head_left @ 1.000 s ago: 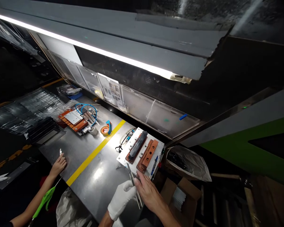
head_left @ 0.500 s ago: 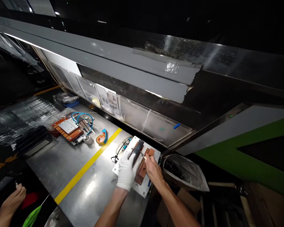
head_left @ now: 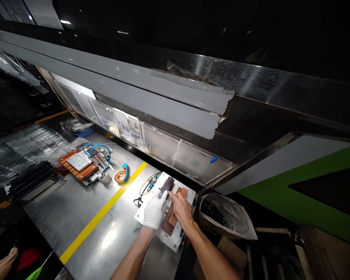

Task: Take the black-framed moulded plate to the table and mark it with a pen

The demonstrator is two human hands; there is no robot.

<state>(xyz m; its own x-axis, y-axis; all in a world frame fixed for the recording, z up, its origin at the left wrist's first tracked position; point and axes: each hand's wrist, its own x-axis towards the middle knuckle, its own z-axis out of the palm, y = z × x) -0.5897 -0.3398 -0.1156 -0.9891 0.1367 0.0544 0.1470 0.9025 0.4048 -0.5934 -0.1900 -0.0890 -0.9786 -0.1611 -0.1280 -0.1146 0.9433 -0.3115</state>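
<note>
My left hand [head_left: 153,210], in a white glove, is closed around the lower end of a long dark strip-shaped part [head_left: 167,186]. The part lies over a white fixture plate [head_left: 139,216]. My bare right hand [head_left: 182,210] is at the right side of this part, its index finger reaching the part near the gloved fingertips. Its other fingers are curled, and whatever they hold is hidden. Below and between the hands, a reddish-brown block [head_left: 172,219] is mounted on the plate.
A second fixture with orange blocks [head_left: 89,172] stands on the metal table [head_left: 105,237], near a tape roll [head_left: 121,177]. Beyond the table's right edge is a lined bag of dark pieces [head_left: 236,221]. Another person's hand [head_left: 2,265] shows at lower left.
My right hand has shifted up and left towards the gloved hand; the thin tool seen at its fingertips before is no longer visible. The view has shifted slightly.
</note>
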